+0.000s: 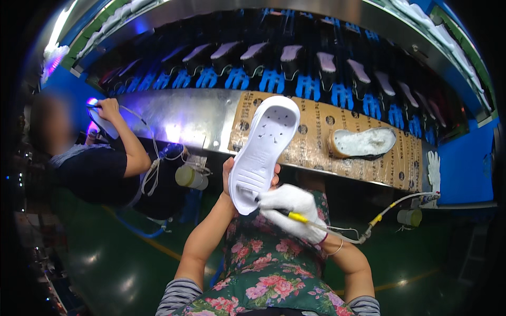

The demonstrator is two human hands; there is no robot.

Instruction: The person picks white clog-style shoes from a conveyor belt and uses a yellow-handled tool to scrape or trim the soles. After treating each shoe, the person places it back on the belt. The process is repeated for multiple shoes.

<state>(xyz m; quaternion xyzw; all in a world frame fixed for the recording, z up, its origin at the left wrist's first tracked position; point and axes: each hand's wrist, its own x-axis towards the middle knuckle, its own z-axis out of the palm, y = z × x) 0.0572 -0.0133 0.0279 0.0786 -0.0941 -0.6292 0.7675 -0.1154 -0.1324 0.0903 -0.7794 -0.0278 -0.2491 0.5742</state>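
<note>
My bare left hand [228, 175] grips a pale white shoe sole [262, 145] from beneath, its thumb and fingertips showing at the two edges. The sole is tilted with its inner face up; its broad end, dotted with small holes, points away from me. In a white glove, my right hand [291, 204] is closed round a slim brush [256, 199] with a hose at its rear. The brush's tip lies against the sole's narrow near end. Beyond my right hand, a shoe-shaped piece with a white inside [365, 142] rests on the brown printed covering [311, 138] of the bench.
Behind the bench runs a rack of blue clamps [272, 81] and pale shoe soles [291, 52]. A white glove [434, 171] lies at the right end. A hose [392, 205] hangs beside a jar [409, 217]. At left, a co-worker [89, 168] holds a pale sole.
</note>
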